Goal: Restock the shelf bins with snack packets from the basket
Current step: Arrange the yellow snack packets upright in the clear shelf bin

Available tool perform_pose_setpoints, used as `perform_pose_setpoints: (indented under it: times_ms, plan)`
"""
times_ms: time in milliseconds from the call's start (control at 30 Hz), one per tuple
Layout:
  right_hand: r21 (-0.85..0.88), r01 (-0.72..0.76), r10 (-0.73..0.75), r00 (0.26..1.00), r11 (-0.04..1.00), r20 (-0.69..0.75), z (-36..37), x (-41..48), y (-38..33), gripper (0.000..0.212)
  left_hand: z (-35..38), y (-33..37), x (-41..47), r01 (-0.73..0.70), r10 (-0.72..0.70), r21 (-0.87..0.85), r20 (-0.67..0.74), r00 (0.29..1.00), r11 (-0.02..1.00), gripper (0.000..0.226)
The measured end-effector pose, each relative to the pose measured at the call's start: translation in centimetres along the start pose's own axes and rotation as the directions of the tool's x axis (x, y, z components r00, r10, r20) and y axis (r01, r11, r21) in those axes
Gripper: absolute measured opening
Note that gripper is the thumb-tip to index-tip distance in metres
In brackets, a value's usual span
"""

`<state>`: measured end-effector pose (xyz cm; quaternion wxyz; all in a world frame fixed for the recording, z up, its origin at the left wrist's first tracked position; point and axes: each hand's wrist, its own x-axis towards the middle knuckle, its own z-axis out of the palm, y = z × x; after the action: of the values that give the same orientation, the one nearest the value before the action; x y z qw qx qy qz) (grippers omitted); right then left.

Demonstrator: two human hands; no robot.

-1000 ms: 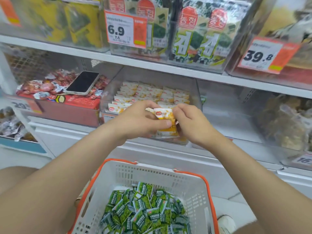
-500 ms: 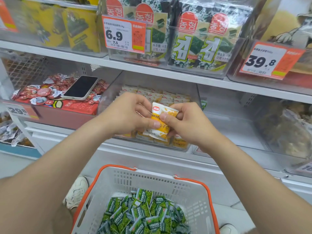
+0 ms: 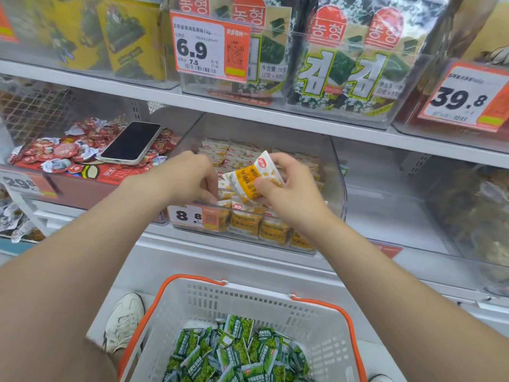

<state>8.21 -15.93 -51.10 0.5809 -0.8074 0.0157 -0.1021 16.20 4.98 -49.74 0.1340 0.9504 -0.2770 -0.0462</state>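
Letting go of the yellow-and-white snack packet (image 3: 245,183), the left hand (image 3: 184,177) has dropped into the clear plastic shelf bin (image 3: 338,183), fingers bent among its upright rows, probably parting a slot; whether they grasp anything is unclear. The right hand (image 3: 294,194) pinches that packet tilted above the bin, ready to insert. Below, an orange-rimmed white plastic basket (image 3: 275,304) holds green packets (image 3: 234,351); white metal shelving (image 3: 110,88) runs across.

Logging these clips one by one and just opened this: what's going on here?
A person is restocking snacks in a shop. The right hand pinches a yellow packet over the clear bin of matching packets, while the left hand reaches into the bin's front; whether it grips anything is unclear. The basket below holds green packets.
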Motion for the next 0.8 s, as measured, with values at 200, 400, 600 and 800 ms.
perform_pose_setpoints:
  times_ms: [200,400,600,800]
  plan:
    - [-0.17,0.065,-0.091,0.985,0.983,-0.148,2.5,2.1,0.6,0.022,0.3,-0.4,1.4,0.014,-0.021,0.069,0.103,0.994,0.998,0.012]
    - [-0.278,-0.048,0.001,0.986,0.959,-0.165,3.4,3.7,1.9,0.032,0.5,-0.2,1.4,0.025,-0.036,0.196,0.053,0.998,0.98,0.021]
    - [-0.274,-0.068,0.031,0.99,0.959,-0.137,3.3,4.0,1.6,0.033,1.0,-0.7,1.1,-0.018,0.005,0.25,0.05,0.999,0.968,0.015]
    - [-0.5,0.229,-0.097,0.956,0.835,0.276,3.6,3.9,1.3,0.018,0.1,-1.0,0.4,-0.062,0.037,0.207,0.125,0.991,0.976,0.031]
